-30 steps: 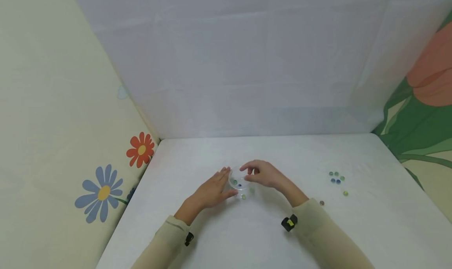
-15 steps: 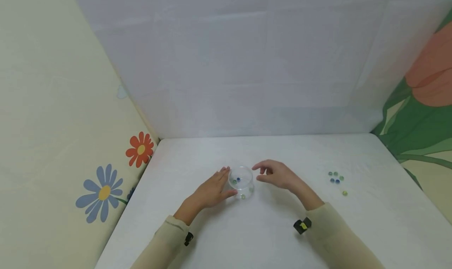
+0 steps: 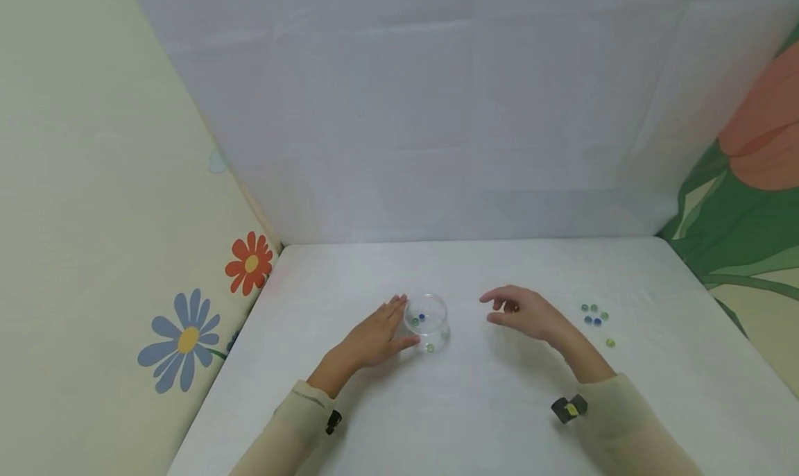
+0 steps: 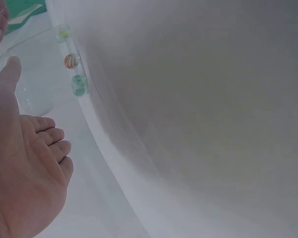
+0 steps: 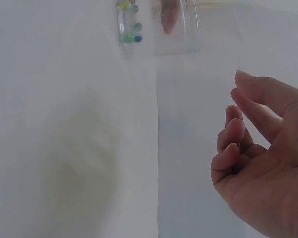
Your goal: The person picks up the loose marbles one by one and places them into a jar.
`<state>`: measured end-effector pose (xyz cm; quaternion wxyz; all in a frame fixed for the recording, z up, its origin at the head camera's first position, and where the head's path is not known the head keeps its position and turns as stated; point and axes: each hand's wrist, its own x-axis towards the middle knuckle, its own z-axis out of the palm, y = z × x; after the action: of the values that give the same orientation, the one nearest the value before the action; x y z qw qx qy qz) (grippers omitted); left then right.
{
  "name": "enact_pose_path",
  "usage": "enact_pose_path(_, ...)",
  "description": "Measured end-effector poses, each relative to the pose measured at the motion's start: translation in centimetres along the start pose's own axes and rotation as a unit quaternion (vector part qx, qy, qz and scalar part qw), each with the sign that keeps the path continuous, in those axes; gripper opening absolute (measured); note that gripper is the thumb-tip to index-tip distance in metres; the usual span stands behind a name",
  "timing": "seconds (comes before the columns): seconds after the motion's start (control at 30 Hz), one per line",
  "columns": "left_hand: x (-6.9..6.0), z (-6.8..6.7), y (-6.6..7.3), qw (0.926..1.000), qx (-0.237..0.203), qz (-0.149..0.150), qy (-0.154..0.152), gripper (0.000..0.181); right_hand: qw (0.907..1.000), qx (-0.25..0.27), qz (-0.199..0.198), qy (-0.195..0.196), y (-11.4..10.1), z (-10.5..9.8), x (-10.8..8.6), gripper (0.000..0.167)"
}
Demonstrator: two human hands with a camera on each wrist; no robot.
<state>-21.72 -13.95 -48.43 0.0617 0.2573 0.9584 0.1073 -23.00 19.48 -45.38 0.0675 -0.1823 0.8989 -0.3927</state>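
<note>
A clear, see-through cup (image 3: pixel 436 340) stands on the white table, with several glass marbles (image 4: pixel 72 61) lying at its bottom. My left hand (image 3: pixel 373 337) rests beside the cup on its left, fingers straight and thumb stretched along its near side. To the right of the cup, my right hand (image 3: pixel 521 312) hovers above the table. Its thumb and index finger are apart, the other fingers (image 5: pixel 227 157) loosely curled. No marble shows between its fingertips. A loose group of marbles (image 3: pixel 594 315) lies on the table farther right, with a yellow-green marble (image 3: pixel 610 343) nearer the person.
A white cloth covers the table (image 3: pixel 374 268), and a white sheet (image 3: pixel 399 115) hangs behind it. Flower-patterned panels stand at both sides. The right sleeve (image 3: pixel 624 413) and its wrist camera (image 3: pixel 569 409) extend over the table's near right part.
My right hand has moved from above the cup off to the right. A brown marble seen earlier by the right sleeve is now out of sight. The left hand and cup have stayed put.
</note>
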Motion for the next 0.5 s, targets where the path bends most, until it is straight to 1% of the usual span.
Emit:
enact_pose_path(0.2, -0.1, 0.1, 0.0, 1.0000, 0.002, -0.009, -0.003, 0.090, 1.0000, -0.003, -0.005, 0.003, 1.4, -1.4, -1.4, 0.037)
enact_pose_path(0.37, 0.0, 0.2, -0.1, 1.0000, 0.003, -0.006, -0.005, 0.091, 1.0000, -0.004, 0.008, 0.004, 2.5, -2.6, -2.9, 0.040)
enact_pose_path(0.5, 0.0, 0.4, -0.4, 1.0000, -0.001, 0.000, 0.000, 0.092, 0.9999, -0.006, 0.010, 0.004, 3.2, -3.1, -4.0, 0.041)
